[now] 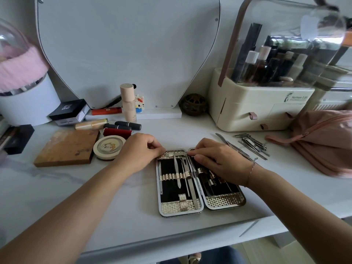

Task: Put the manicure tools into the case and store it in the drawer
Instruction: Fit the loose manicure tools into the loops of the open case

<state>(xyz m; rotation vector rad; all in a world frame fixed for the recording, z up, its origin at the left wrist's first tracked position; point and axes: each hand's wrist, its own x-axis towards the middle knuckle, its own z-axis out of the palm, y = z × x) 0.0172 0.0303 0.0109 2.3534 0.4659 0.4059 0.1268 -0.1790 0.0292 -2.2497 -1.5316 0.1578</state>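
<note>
Pale marbled worktop (123,197) against a white wall (209,73). At centre lies the open case (224,203). The right hand (219,161) pinches a thin tool (176,154) across its top. The left hand (141,149) is curled beside it, grip unclear.

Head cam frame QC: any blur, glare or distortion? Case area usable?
Head view, centre: sharp; the open case and the thin tool the right hand pinches read clearly. Head view, right side: pink pouch and clear organizer lid are smeared, with glare on the lid. Head view overall: wide-angle bowing at the desk edge; soft light, faint shadows.
</note>
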